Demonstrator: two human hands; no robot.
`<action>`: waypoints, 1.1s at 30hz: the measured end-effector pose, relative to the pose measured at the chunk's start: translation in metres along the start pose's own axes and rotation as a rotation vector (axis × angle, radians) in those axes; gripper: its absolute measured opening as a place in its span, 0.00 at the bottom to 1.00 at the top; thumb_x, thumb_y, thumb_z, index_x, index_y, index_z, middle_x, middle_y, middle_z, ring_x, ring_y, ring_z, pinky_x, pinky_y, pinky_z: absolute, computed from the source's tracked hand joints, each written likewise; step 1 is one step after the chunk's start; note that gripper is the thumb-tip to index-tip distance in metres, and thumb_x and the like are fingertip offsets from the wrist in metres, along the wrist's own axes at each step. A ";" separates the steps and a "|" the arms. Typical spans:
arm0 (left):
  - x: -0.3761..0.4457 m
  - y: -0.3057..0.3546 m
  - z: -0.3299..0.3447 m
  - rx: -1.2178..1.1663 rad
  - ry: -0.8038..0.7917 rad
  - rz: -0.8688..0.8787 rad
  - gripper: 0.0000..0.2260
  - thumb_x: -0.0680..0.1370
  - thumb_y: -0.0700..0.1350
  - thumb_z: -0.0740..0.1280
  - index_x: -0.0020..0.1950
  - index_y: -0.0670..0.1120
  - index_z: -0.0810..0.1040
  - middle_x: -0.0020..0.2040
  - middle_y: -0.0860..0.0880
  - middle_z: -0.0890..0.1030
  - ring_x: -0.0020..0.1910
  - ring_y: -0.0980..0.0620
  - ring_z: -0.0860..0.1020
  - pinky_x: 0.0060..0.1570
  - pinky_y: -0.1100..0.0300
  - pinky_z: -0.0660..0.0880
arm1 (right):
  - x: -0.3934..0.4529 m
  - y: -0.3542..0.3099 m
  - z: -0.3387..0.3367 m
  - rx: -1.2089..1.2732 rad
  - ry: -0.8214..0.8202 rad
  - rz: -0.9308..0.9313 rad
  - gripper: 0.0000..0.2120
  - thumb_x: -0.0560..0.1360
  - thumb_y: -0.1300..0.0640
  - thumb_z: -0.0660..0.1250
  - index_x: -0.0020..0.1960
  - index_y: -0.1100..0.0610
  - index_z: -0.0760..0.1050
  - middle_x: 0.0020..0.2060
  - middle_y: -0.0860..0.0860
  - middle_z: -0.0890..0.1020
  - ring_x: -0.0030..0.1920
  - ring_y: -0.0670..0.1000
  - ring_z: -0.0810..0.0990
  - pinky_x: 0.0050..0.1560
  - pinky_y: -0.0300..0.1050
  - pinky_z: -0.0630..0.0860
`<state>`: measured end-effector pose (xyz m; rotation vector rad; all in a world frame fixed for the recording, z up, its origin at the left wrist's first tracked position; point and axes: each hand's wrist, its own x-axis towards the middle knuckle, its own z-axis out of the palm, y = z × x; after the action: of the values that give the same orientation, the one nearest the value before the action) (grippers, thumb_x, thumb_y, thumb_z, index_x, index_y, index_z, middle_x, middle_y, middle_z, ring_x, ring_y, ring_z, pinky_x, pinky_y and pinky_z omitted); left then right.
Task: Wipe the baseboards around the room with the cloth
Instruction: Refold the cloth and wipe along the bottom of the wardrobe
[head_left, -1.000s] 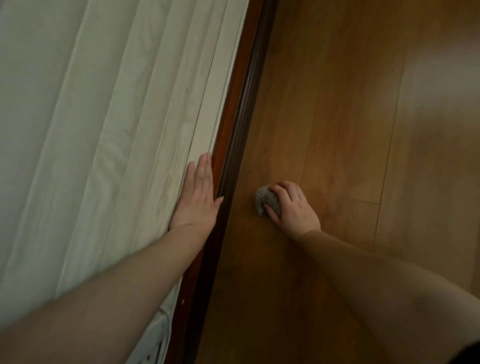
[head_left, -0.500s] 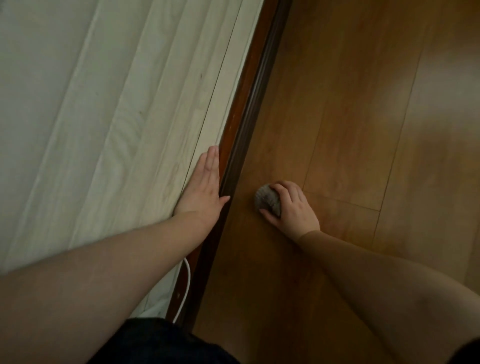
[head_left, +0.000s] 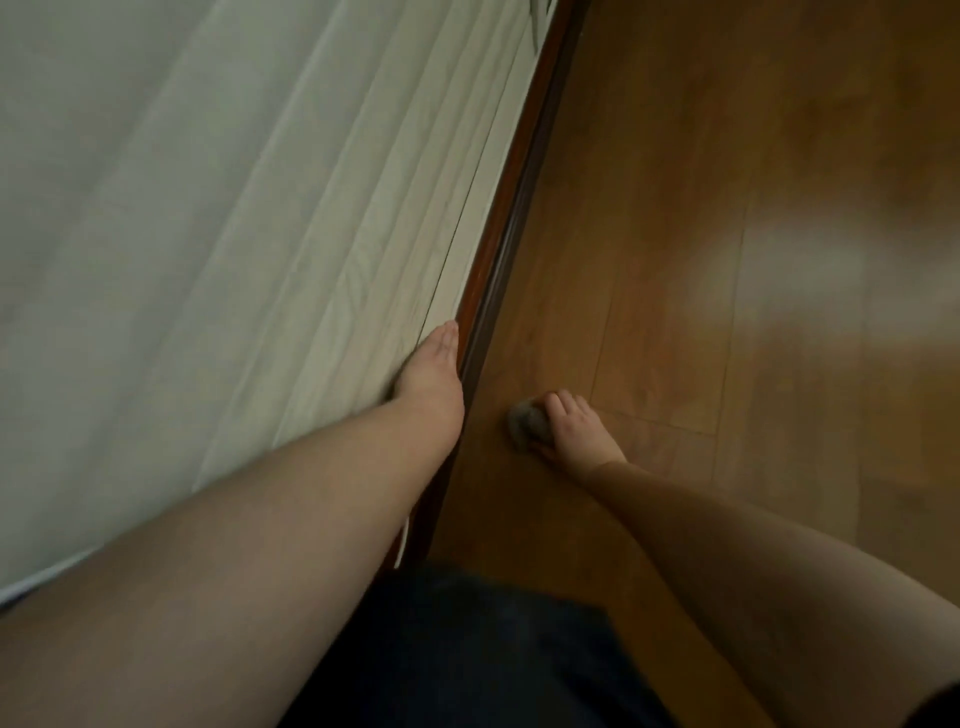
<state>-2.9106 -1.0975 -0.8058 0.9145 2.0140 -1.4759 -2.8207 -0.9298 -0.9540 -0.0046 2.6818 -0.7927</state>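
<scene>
So the left hand (head_left: 428, 371) was laid flat against the pale wall panelling (head_left: 322, 249), fingers straight and together, right where the panelling met the dark reddish-brown baseboard (head_left: 506, 228). Nothing in it, just pressed there. The baseboard ran diagonally from the top of the view down toward the person, with the wall on its left and the wood floor (head_left: 701, 260) on its right.

The right hand (head_left: 574, 434) was down on the floor a little out from the baseboard, fingers curled over a balled-up grey cloth (head_left: 525, 423). The wad poked out on the baseboard side of the hand, close to the trim but not touching it as far as I could tell. Kinda blurry there, so the exact grip was hard to make out.

Dark fabric (head_left: 467, 649) filled the bottom centre between the two forearms. A pale glare patch sat on the floorboards off to the right.
</scene>
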 end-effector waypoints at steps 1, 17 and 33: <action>-0.003 -0.011 -0.007 -0.004 -0.033 0.044 0.36 0.83 0.54 0.59 0.80 0.37 0.44 0.80 0.34 0.41 0.79 0.36 0.40 0.77 0.43 0.37 | -0.002 -0.007 -0.006 -0.026 -0.055 0.038 0.24 0.77 0.56 0.70 0.70 0.56 0.67 0.66 0.55 0.72 0.67 0.58 0.70 0.68 0.52 0.67; 0.021 -0.034 -0.022 0.128 -0.009 -0.072 0.63 0.66 0.80 0.57 0.76 0.35 0.32 0.77 0.34 0.32 0.77 0.36 0.32 0.76 0.40 0.34 | -0.028 0.018 0.035 0.248 0.111 -0.001 0.20 0.75 0.52 0.72 0.64 0.54 0.69 0.60 0.52 0.72 0.62 0.53 0.69 0.69 0.50 0.65; 0.049 -0.047 -0.033 0.024 0.045 0.033 0.68 0.61 0.79 0.66 0.78 0.35 0.35 0.80 0.34 0.40 0.79 0.36 0.38 0.76 0.38 0.38 | -0.029 -0.077 0.075 0.591 0.149 -0.022 0.33 0.75 0.50 0.71 0.75 0.43 0.59 0.68 0.41 0.66 0.68 0.39 0.61 0.70 0.38 0.61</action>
<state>-2.9778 -1.0642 -0.8007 0.9944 2.0078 -1.4772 -2.7762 -1.0315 -0.9622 0.1741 2.4728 -1.6130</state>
